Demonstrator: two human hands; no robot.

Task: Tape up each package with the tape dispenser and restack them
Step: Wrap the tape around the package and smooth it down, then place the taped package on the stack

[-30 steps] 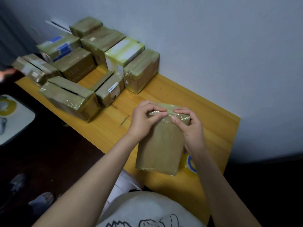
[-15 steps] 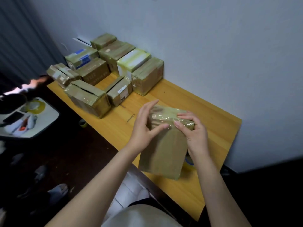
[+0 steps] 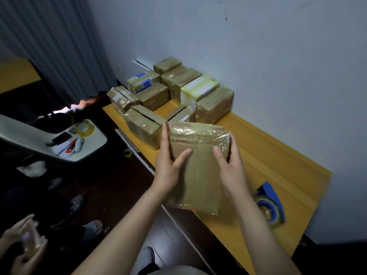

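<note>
Brown cardboard under glossy clear tape: the package point(image 3: 196, 167) is held above the tabletop's point(image 3: 278, 155) near edge. The left hand point(image 3: 168, 165) grips its left side and the right hand point(image 3: 232, 167) its right, thumbs pressed on its face. The blue tape dispenser point(image 3: 271, 205) lies to the right, and other taped packages point(image 3: 178, 92) cluster by the wall point(image 3: 258, 56).

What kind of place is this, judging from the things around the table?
Probably a small home or office room used for packing parcels: taped boxes grouped on a wooden table against a plain wall, and a tape dispenser near the held package.
</note>
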